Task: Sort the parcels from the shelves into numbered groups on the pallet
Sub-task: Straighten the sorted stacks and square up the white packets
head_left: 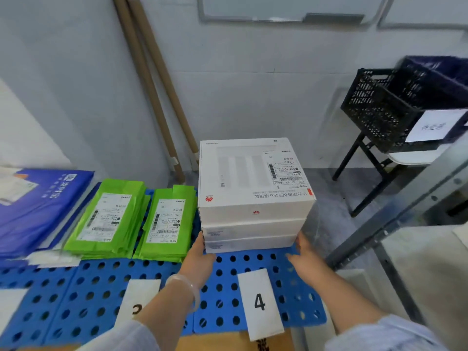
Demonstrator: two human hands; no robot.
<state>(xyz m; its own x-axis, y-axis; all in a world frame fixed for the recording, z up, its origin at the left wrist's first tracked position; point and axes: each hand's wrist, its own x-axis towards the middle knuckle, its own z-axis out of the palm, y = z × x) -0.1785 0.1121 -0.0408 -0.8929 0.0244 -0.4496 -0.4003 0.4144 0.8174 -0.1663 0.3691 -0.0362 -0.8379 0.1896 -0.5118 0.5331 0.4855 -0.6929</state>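
Stack of 3 white boxes [253,198] sits on the blue perforated pallet [101,287], at its far R corner, directly behind the "4" card [260,302]. Top box is the biggest, w/ a shipping label and red logo facing up; the 2 thinner ones are under it, edges roughly flush at the front.

L hand [200,254] is against the btm L corner of the stack, thumb up along the box edge. Its fingers are hidden behind the boxes, so can't tell if they curl or lie flat. R hand [306,252] is at the btm R corner, thumb touching the box, fingers fairly straight and spread low over the pallet; it's blurred. Clear bangle [187,285] on the L wrist, pale blue sleeves on both arms.

L of the boxes: 2 piles of green mailers [111,219], side by side, labels up. Further L, blue mailers [38,206]. "3" card [138,302] is partly covered by the L forearm.

Behind: cardboard tubes [152,84] lean on the wall. Far R: black crate [379,110] w/ a white paper sign, raised on a dark-legged stand. Grey metal shelf frame [405,211] is along the R edge.
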